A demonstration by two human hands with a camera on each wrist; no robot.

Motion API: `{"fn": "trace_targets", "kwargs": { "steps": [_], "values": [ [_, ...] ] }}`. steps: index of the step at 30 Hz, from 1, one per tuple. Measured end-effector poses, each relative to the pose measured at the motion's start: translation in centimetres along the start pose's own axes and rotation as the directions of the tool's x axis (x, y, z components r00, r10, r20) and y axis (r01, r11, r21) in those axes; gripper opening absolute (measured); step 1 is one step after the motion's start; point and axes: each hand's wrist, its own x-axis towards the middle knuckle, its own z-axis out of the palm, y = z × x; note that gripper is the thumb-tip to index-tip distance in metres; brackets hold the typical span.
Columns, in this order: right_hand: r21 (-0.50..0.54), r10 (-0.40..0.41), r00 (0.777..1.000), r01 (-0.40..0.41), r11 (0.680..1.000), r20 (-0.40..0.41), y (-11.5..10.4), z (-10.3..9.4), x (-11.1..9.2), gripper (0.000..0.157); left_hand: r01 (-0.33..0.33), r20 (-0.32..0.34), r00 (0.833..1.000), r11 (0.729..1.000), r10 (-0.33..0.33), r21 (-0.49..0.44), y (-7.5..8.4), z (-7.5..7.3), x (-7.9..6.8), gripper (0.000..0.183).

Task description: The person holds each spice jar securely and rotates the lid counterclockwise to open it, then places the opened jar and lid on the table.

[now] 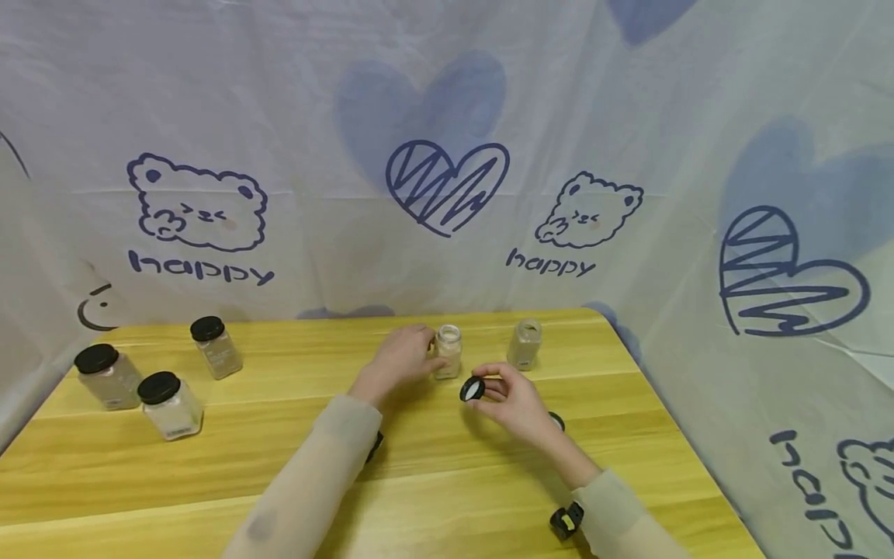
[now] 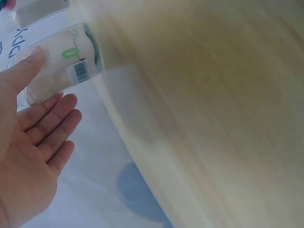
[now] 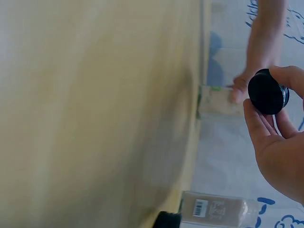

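Near the table's back edge, an uncapped clear square jar (image 1: 449,353) with pale contents stands upright. My left hand (image 1: 403,355) is at its left side, thumb across the front. In the left wrist view the thumb lies over the jar (image 2: 61,61), fingertips by its edge, the other fingers loosely extended. My right hand (image 1: 513,400) pinches a round black lid (image 1: 472,389) between thumb and fingers, in front and to the right of that jar. The lid's white inside faces the head camera; its black top (image 3: 267,92) shows in the right wrist view.
A second uncapped jar (image 1: 525,344) stands to the right. Another black lid (image 1: 556,421) lies partly hidden behind my right wrist. Three black-capped jars stand at left: one farther back (image 1: 220,353), one leftmost (image 1: 114,384), one nearer (image 1: 174,411). A printed cloth (image 1: 314,116) hangs behind the table (image 1: 279,481).
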Motion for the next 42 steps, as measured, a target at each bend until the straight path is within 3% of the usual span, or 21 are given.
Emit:
{"fn": "trace_targets", "kwargs": {
  "steps": [6, 12, 19, 25, 32, 42],
  "values": [
    [-0.028, 0.002, 0.995, 0.001, 1.000, 0.099, 1.2, -0.2, -1.0, 0.051, -0.014, 0.021, 1.000, 1.000, 0.014, -0.025, 0.6, 0.0, 0.8, 0.042],
    [-0.141, 0.047, 0.987, -0.025, 0.990, 0.156, 2.2, 0.1, -1.5, 0.050, -0.025, 0.020, 0.999, 0.999, 0.026, -0.042, 0.6, 0.4, 1.4, 0.042],
    [-0.349, -0.035, 0.976, 0.110, 0.930, 0.216, 2.5, 0.0, -1.8, 0.042, -0.034, 0.033, 0.999, 0.999, 0.035, -0.035, 0.7, 0.7, 2.0, 0.045],
    [-0.416, -0.046, 0.965, 0.154, 0.896, 0.257, 2.5, -0.1, -1.8, 0.043, -0.046, 0.039, 0.998, 0.999, 0.047, -0.022, 0.9, 1.0, 2.5, 0.045],
    [-0.455, -0.037, 0.963, 0.159, 0.876, 0.266, 2.6, 0.0, -1.8, 0.047, -0.028, 0.038, 0.999, 1.000, 0.028, -0.008, 1.2, 1.2, 3.0, 0.045],
    [-0.412, -0.022, 0.956, 0.146, 0.899, 0.291, 2.1, -0.1, -2.0, 0.057, -0.009, 0.067, 0.998, 0.999, 0.011, -0.031, 1.3, 0.9, 2.9, 0.056]
  ]
}}
